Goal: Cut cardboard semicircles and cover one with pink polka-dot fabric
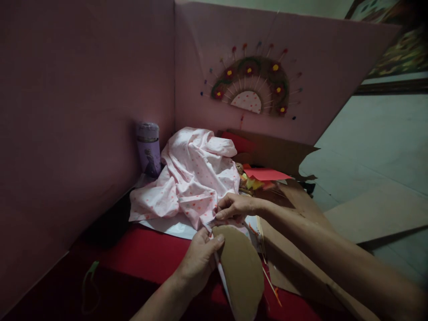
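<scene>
My left hand [200, 255] is closed on the edge of a curved piece of cardboard [239, 267], thumb on top. A strip of pale cloth runs along the cardboard's left edge. Just beyond it, my right hand [234, 207] pinches at the lower edge of a pink cloth with red dots [197, 174], close to the cardboard's top. Something small and greyish sits between the two hands, too unclear to name. The rest of the cloth lies crumpled behind my hands.
A purple tumbler [149, 151] stands left of the cloth. Red paper [267, 173] and brown cardboard [281, 154] lie to the right. Behind, a pink panel [317, 67] bears a half-round decoration [249, 71] with flowers and sticks. A green-ended loop [91, 276] lies front left.
</scene>
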{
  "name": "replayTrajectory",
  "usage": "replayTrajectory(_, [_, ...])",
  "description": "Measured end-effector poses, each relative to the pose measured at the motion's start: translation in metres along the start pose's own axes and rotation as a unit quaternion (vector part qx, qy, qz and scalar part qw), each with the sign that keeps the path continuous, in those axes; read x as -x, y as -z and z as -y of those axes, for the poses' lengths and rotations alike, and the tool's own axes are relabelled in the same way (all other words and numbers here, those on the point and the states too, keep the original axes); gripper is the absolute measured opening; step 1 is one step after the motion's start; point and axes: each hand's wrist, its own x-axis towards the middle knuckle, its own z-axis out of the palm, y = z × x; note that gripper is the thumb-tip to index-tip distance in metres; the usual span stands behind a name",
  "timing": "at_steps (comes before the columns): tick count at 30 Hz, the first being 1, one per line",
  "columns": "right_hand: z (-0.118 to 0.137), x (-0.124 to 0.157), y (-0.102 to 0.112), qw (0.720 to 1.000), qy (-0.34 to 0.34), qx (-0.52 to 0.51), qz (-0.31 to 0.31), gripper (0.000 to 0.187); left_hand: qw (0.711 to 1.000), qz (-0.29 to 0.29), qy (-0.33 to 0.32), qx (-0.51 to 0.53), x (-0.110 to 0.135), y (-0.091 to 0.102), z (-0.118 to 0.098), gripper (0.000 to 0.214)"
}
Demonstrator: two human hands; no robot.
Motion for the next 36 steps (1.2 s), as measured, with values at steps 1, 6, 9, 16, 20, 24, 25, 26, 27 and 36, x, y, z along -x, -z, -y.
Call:
replayTrajectory(1, [0.0,0.0,-0.001,1.0,0.0,-0.004,-0.002,0.028,1.0,-0.001,0.001,-0.002,0.0,0.0,0.0,0.028])
replayTrajectory(6, [0.003,0.0,-0.005,1.0,0.005,-0.01,-0.011,0.037,1.0,0.001,0.003,-0.008,0.001,0.0,0.001,0.027])
replayTrajectory(9, [0.005,0.002,-0.006,1.0,-0.006,-0.012,-0.007,0.036,1.0,0.0,0.002,-0.004,0.001,0.001,0.002,0.032])
replayTrajectory(16, [0.008,0.007,0.007,0.999,-0.024,0.007,0.025,0.024,1.0,0.013,0.01,-0.003,0.001,0.003,0.002,0.035])
replayTrajectory(20, [0.015,0.002,0.013,0.997,0.005,0.055,0.051,0.023,1.0,0.016,0.008,0.007,0.001,0.003,0.003,0.035])
replayTrajectory(24, [0.02,-0.002,0.012,0.995,0.011,0.073,0.061,0.019,1.0,0.015,0.009,0.003,0.0,0.002,0.003,0.033])
replayTrajectory(25, [0.021,-0.002,0.011,0.995,0.011,0.076,0.062,0.017,1.0,0.014,0.011,0.002,0.001,0.002,0.002,0.033])
replayTrajectory(26, [0.022,-0.003,0.011,0.995,0.011,0.079,0.063,0.016,1.0,0.012,0.012,0.002,0.001,0.001,0.002,0.032])
replayTrajectory(27, [0.022,-0.003,0.012,0.994,0.012,0.083,0.066,0.017,1.0,0.011,0.014,0.004,0.001,0.001,0.002,0.033])
replayTrajectory(36, [0.036,-0.008,0.014,0.989,0.017,0.095,0.11,0.029,1.0,0.017,0.019,0.003,0.002,0.001,0.001,0.035])
